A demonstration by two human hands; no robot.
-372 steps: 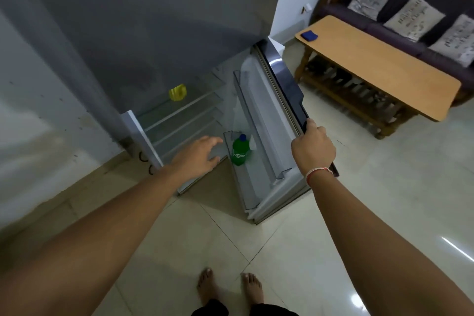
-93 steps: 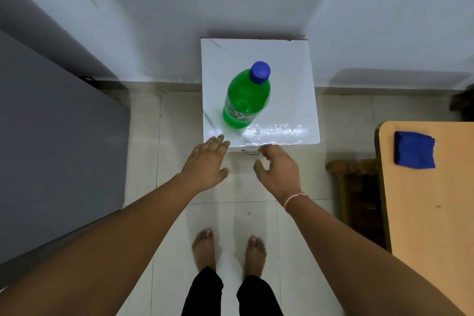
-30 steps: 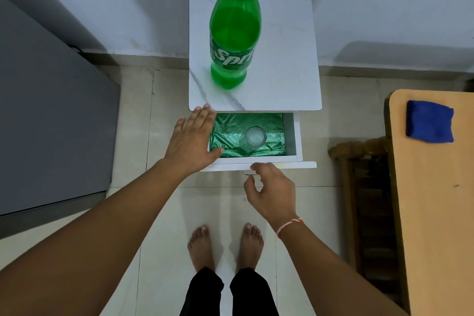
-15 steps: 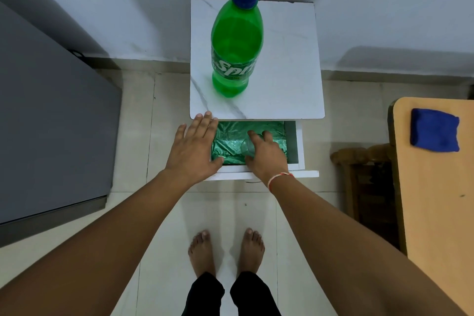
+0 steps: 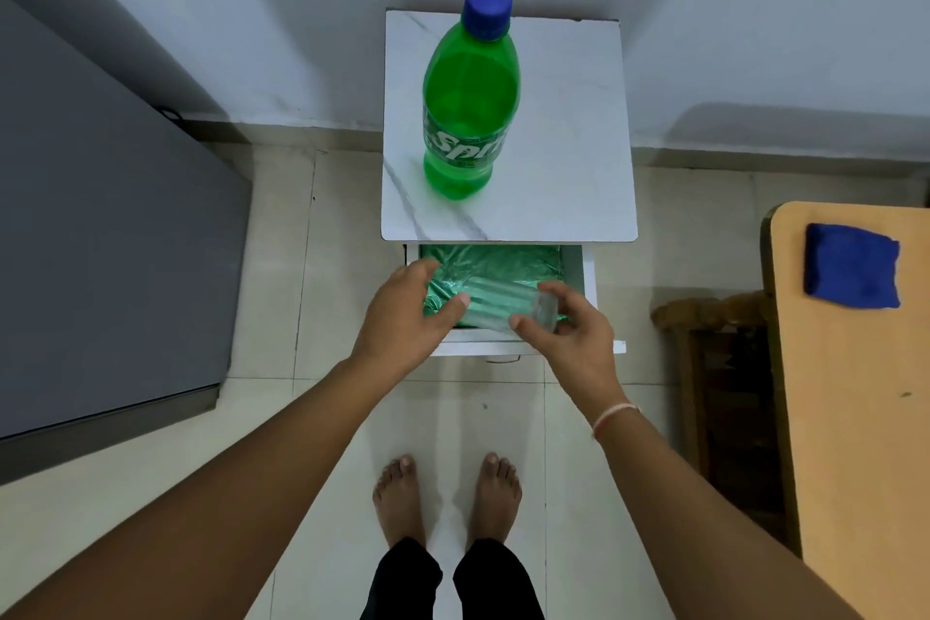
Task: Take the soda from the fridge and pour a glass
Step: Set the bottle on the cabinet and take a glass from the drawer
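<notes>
Glass (image 5: 495,310) now between left hand (image 5: 402,317), right hand (image 5: 566,332)

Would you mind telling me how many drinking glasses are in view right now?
1. The glass is held sideways over the open drawer by the right hand, left hand alongside. The hands could hide others.

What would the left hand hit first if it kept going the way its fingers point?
Probably the front edge of the white marbled tabletop above the open green-lined drawer; the left hand points there. Height is unclear, so it might slip under, into the drawer.
</notes>
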